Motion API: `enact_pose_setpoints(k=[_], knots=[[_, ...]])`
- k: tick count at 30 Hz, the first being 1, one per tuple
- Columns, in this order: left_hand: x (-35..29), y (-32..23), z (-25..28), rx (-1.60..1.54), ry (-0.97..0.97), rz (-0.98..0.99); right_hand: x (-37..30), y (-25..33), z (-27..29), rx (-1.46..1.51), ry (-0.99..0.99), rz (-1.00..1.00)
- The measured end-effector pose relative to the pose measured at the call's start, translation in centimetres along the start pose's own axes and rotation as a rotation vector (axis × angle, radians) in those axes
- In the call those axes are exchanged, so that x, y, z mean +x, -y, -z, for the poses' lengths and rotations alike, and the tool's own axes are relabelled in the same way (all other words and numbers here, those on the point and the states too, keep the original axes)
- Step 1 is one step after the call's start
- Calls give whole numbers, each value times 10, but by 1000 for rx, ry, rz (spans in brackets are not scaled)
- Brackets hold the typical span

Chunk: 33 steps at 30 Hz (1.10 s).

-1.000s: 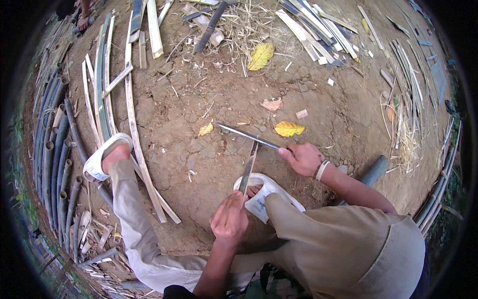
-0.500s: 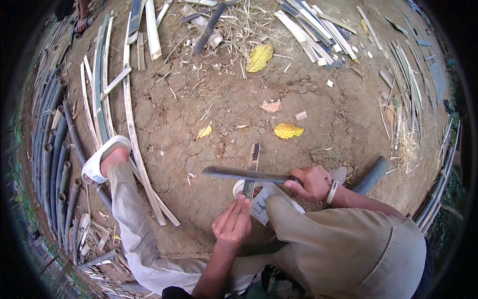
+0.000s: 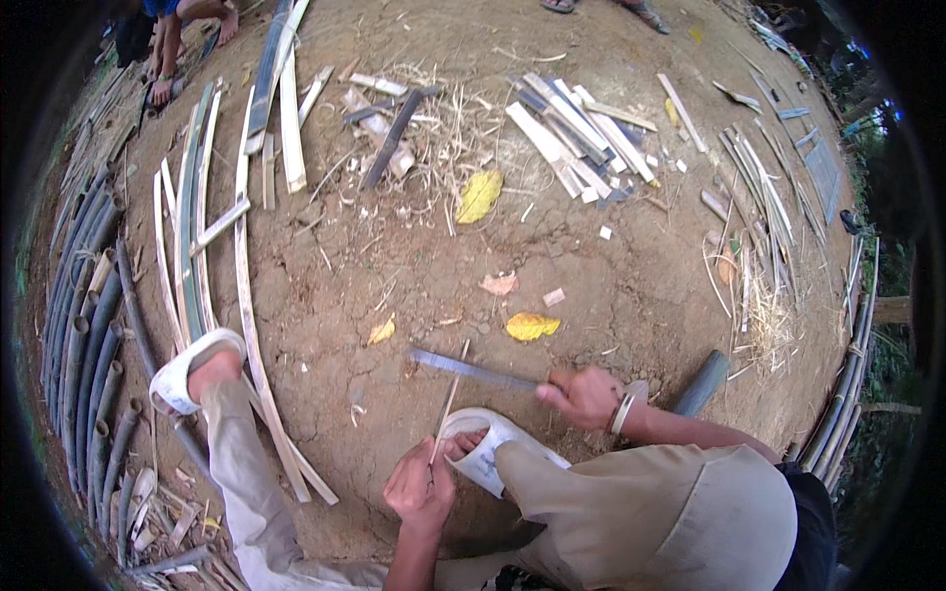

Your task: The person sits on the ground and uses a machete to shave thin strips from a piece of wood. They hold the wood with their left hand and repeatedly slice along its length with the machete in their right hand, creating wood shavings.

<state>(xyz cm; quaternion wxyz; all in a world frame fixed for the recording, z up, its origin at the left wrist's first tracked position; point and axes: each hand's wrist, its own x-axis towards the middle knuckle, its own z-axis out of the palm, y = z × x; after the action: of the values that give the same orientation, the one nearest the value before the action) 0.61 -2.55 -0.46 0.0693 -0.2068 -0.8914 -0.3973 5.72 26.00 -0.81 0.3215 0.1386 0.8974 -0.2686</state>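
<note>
Knife point(image 3: 495, 376), shifted to far end of strip point(image 3: 448, 405), in closed right hand point(image 3: 588, 398); left hand point(image 3: 421, 488) clasps strip's near end, presumably steadying it

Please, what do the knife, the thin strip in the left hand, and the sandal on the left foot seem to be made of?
Knife: blade probably metal, thin, straight and grey; blur leaves its finish unclear.
Strip: likely bamboo, unpainted, pale and straight; hollow poles lie at left.
Sandal: perhaps moulded plastic or rubber foam, smooth and matt white.
</note>
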Motion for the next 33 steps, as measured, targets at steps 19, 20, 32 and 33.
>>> enact_pose_setpoints(k=[19,20,32,33], knots=[[12,22,8,-906,132,1060,7,35,0,-138,-348,612],[12,23,7,-969,116,1105,6,41,0,-239,-323,648],[57,6,1,-997,31,874,8,46,19,639,-54,421],[60,5,0,-1037,7,853,10,42,12,710,-155,498]])
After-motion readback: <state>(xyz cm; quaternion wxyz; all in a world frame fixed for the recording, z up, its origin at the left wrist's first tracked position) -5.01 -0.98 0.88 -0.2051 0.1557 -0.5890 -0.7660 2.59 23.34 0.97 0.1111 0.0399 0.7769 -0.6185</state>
